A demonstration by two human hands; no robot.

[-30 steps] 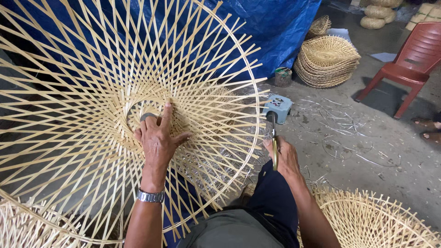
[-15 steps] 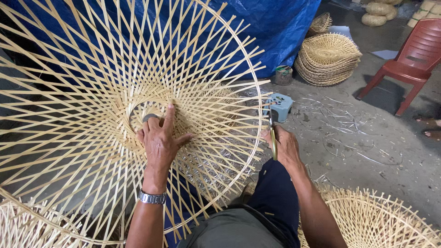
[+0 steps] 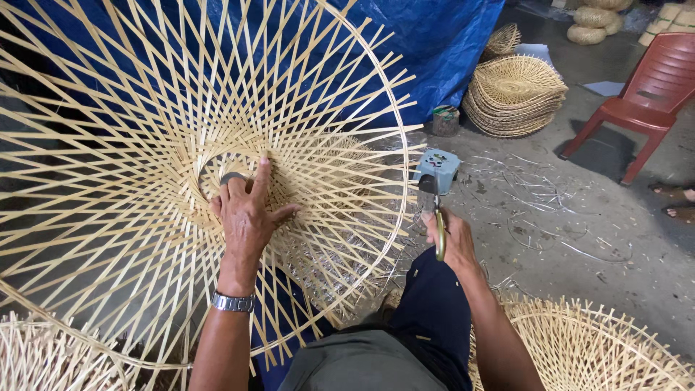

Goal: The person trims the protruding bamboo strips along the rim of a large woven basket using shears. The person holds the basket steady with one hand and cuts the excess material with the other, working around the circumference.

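A large round woven bamboo frame [image 3: 145, 137] stands tilted in front of me, its thin strips crossing around a small central ring. My left hand [image 3: 246, 213] presses flat on the weave beside that ring, fingers spread, a metal watch on the wrist. My right hand [image 3: 449, 239] rests near my knee and grips a small tool with a yellow handle [image 3: 438, 235], its metal head pointing up just past the frame's right rim.
A small light-blue box [image 3: 438, 168] sits on the concrete floor by the rim. A stack of woven bamboo pieces [image 3: 515, 94] lies against a blue tarp [image 3: 434, 43]. A red plastic chair [image 3: 644, 94] stands right. Another woven piece [image 3: 601, 347] lies bottom right.
My right hand with the tool has lifted slightly and shifted toward the frame's rim. The left hand stays pressed on the weave near the ring.
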